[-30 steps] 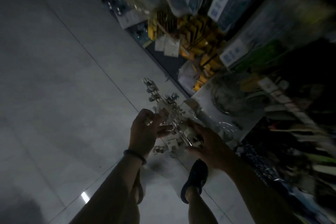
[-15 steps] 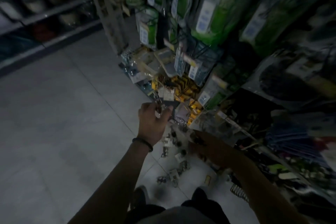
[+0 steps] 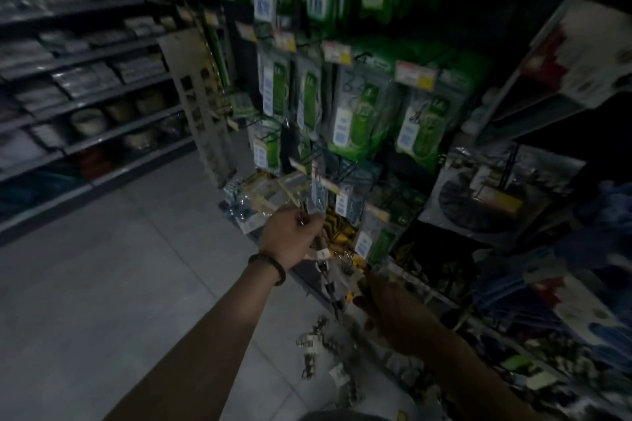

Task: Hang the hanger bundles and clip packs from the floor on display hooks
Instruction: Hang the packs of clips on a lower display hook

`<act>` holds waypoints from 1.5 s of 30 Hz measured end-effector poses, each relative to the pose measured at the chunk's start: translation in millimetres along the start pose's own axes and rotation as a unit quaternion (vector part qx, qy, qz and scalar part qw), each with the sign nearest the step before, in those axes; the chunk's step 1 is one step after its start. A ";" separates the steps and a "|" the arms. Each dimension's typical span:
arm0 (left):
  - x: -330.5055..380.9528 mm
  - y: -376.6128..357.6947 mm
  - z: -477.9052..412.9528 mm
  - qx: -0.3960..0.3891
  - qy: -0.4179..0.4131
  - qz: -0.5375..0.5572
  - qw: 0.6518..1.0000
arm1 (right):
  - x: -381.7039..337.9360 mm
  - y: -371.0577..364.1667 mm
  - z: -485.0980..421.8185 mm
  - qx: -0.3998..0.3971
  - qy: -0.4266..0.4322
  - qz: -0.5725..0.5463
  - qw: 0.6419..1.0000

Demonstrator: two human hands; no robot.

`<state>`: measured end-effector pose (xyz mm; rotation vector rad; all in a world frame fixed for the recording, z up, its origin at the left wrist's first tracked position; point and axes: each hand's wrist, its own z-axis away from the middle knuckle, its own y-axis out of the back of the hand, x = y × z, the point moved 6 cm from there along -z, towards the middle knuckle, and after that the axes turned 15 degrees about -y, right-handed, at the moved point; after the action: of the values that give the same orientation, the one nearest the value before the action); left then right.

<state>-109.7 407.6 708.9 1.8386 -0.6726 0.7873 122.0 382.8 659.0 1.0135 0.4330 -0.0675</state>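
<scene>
My left hand (image 3: 290, 236) is raised in front of the low display hooks and pinches the top of a bundle of metal clip hangers (image 3: 330, 278). The bundle hangs down below the fist, with white tags on it. My right hand (image 3: 393, 314) is lower and to the right, beside the hanging bundle in dim light; its grip is hard to make out. More clip hangers (image 3: 316, 342) dangle or lie low near the floor below both hands. The hook tip is hidden behind packets.
A display rack (image 3: 359, 106) of green packaged goods on hooks fills the wall ahead. Yellow packs (image 3: 338, 232) hang just behind my left hand. Shelving (image 3: 85, 85) with stacked goods runs along the left. Grey tiled floor (image 3: 102, 284) spreads below.
The view swung up from the floor to the rack. My left hand lifted the clip hanger bundle from near the floor up to the low hooks; my right hand followed beneath it.
</scene>
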 end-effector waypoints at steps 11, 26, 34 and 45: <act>17.3 -48.6 40.2 0.013 -0.116 0.016 0.993 | -1.9 14.3 10.8 0.031 -0.021 -0.012 0.999; 7.7 -4.1 0.6 0.025 -0.107 -0.023 0.994 | 6.2 28.3 18.2 0.195 0.000 0.119 0.974; -8.8 -38.2 2.2 -0.173 -0.095 -0.124 0.972 | 18.8 15.9 21.0 0.178 0.001 -0.101 0.979; 11.8 -6.5 -12.6 -0.020 -0.218 -0.087 0.972 | 78.9 48.6 61.9 0.100 0.060 -0.572 0.812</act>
<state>-100.1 420.4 718.1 2.0193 -0.7810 0.2511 226.1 368.6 696.2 0.8311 1.1306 -1.1629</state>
